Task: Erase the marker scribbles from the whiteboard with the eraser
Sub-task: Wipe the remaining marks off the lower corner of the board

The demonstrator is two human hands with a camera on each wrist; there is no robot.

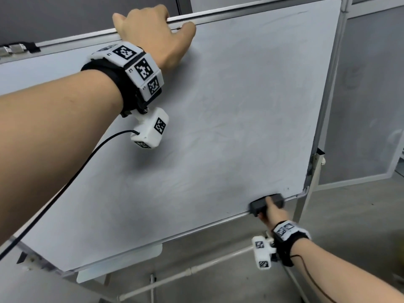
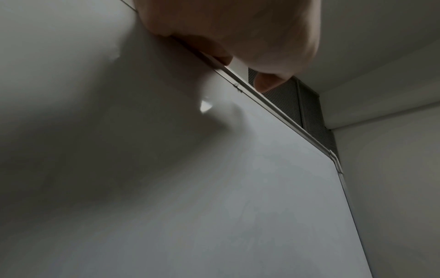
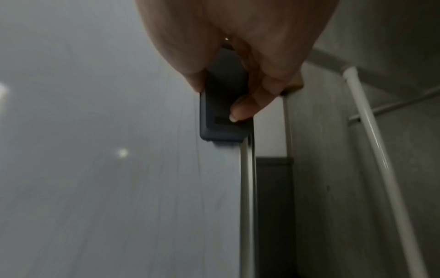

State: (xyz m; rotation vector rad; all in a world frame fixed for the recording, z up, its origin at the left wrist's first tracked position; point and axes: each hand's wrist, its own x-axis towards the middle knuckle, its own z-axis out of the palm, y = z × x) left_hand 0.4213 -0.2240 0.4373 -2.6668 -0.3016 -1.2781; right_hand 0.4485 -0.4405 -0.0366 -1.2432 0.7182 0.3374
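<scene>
The whiteboard (image 1: 229, 110) stands tilted on a white tubular stand (image 1: 192, 271), its surface grey with smeared wipe marks and faint streaks — no distinct scribbles can be made out on it.

The left hand (image 1: 150, 31) grips the top edge of the whiteboard, left of the middle: the fingers are curled over the metal frame to the back, and the thumb (image 1: 185, 29) lies on the front face. From the left wrist view, the curled fingers (image 2: 269, 82) hook over the frame rail (image 2: 273, 105), with a slatted vent (image 2: 307, 105) behind the board.

The right hand (image 1: 273, 212) holds the dark grey eraser (image 1: 266, 203) at the bottom edge of the whiteboard, close to the bottom right corner. The eraser lies flat against the board face, touching the lower frame rail. In the right wrist view the thumb and fingers are closed on the eraser's two sides, one fingertip (image 3: 240, 112) resting on its back — the eraser (image 3: 223, 116) sits right beside the frame rail (image 3: 246, 188) there.

Both wrists carry black straps with white marker blocks (image 1: 140, 66) and a small white camera housing (image 1: 150, 130), a black cable (image 1: 65, 186) trailing from the left one. A translucent white tray (image 1: 122, 263) hangs under the bottom edge of the board, towards its left end. Behind the right edge stands a grey partition panel (image 1: 367, 95) on a concrete floor (image 1: 349, 215).
</scene>
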